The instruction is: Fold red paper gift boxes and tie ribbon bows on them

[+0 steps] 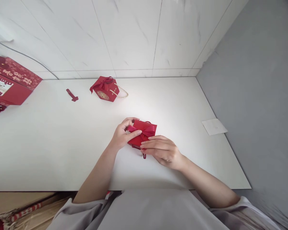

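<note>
A small red box (138, 141) with a ribbon bow (145, 131) on its top sits between my hands near the middle of the white table. My left hand (123, 133) grips the box from its left side, thumb on the bow and fingers round the far edge. On the near right side, my right hand (162, 149) has its fingers pressed together against the box and the ribbon. Dark red cord loops stick out at the far and near edges of the box. What lies under the right fingertips is hidden.
On the white table (62, 143), a red hexagonal box (105, 91) with a rope handle stands near the tiled wall. Left of it lies a red strip (72, 95). Larger red boxes (16, 83) are at the far left, a white paper (214, 126) at the right edge.
</note>
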`<action>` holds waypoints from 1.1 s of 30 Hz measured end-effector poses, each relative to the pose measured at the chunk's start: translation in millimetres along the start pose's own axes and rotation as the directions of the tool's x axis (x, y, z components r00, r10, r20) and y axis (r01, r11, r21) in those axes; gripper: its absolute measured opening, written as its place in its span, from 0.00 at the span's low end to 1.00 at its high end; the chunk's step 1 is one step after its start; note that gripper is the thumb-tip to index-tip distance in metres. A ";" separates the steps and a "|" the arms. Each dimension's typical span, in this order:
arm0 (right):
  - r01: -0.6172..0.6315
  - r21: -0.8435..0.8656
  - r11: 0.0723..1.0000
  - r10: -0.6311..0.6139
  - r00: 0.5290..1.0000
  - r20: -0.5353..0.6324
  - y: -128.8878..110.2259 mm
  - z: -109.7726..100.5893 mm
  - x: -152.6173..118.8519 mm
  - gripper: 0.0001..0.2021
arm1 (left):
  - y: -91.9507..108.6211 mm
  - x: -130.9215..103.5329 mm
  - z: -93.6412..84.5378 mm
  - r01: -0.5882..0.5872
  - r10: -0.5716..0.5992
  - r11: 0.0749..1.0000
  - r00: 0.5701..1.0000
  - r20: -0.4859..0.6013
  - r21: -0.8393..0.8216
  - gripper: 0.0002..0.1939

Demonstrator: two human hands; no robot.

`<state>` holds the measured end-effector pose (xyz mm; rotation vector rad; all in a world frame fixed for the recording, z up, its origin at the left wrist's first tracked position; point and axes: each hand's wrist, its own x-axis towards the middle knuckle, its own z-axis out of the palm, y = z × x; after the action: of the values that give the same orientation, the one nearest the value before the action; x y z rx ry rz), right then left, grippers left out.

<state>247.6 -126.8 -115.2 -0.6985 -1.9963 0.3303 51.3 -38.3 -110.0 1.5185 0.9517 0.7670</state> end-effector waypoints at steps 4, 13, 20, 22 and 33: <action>-0.057 0.057 0.997 0.061 0.996 -0.063 0.1 -6.4 0.8 0.14 | 0.0 1.1 -1.1 -0.014 0.014 0.999 1.000 0.010 0.036 0.19; 0.009 0.117 0.993 -0.022 0.994 0.110 -2.9 2.1 -3.2 0.15 | 0.9 -0.1 2.3 0.015 -0.013 0.999 0.999 -0.035 0.044 0.20; -0.219 0.206 0.954 0.233 0.971 -0.046 -7.4 -19.4 2.4 0.10 | 2.9 -2.2 -0.9 0.027 -0.026 0.991 1.000 0.011 -0.133 0.18; -0.446 0.144 0.883 0.462 0.880 -0.109 -2.1 -28.4 2.9 0.05 | 3.3 -2.9 -1.3 0.035 -0.033 0.988 0.999 0.014 -0.150 0.17; -0.823 0.356 0.443 0.697 0.566 0.440 15.2 -36.4 4.5 0.21 | 2.0 -5.3 -1.0 -0.036 0.036 0.999 0.999 0.005 0.002 0.14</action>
<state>282.5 -113.9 -101.2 -1.2149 -1.5124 1.5375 48.3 -42.6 -107.6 1.5420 0.9242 0.7880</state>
